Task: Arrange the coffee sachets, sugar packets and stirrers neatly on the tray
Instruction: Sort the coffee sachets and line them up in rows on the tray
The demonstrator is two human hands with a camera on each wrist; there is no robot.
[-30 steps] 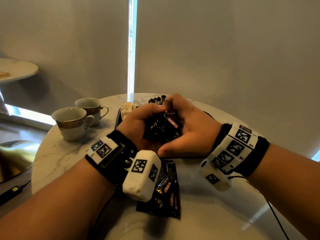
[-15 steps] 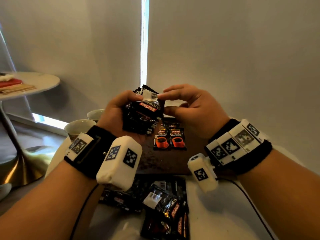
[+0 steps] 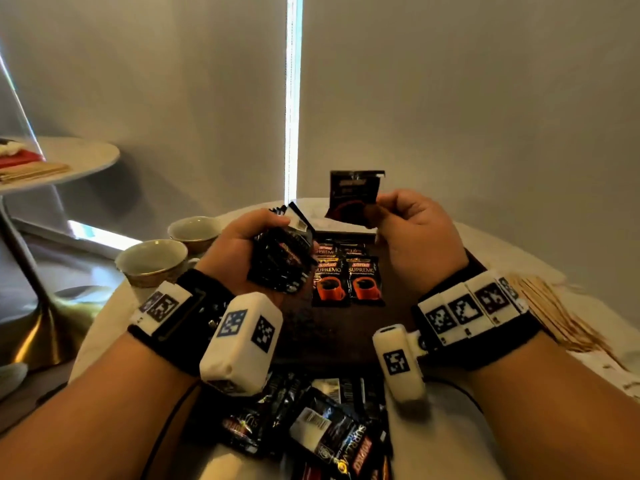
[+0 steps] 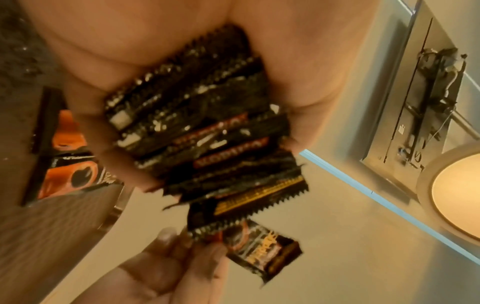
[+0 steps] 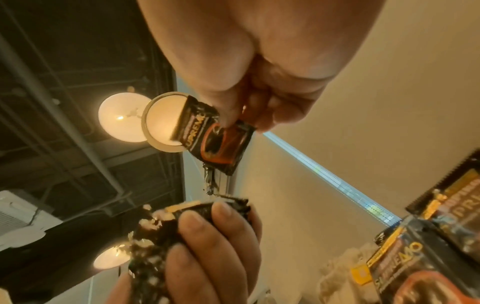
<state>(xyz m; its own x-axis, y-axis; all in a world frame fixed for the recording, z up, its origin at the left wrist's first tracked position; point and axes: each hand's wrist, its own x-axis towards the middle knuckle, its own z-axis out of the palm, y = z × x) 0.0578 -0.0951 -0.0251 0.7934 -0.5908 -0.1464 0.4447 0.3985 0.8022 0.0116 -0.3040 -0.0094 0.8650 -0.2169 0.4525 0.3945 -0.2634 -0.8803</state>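
Observation:
My left hand (image 3: 242,247) grips a thick stack of black coffee sachets (image 3: 280,261), fanned edge-on in the left wrist view as the stack (image 4: 197,127). My right hand (image 3: 412,230) pinches a single coffee sachet (image 3: 353,197) by its lower edge, held upright above the far end of the dark tray (image 3: 332,327); the right wrist view shows this sachet (image 5: 213,135) between thumb and fingers. Two rows of sachets (image 3: 346,278) lie face up side by side on the tray. A loose heap of sachets (image 3: 311,431) sits on the table near me. Wooden stirrers (image 3: 554,313) lie right of the tray.
Two cups (image 3: 152,261) stand at the left of the round marble table (image 3: 519,258). A second small table (image 3: 69,161) with folded items is at far left. A black cable (image 3: 166,420) runs under my left forearm. Grey blinds hang behind.
My right hand has drawn one sachet off the stack and lifted it up and to the right. Both hands rose from the table, and the tray with laid sachets came into sight.

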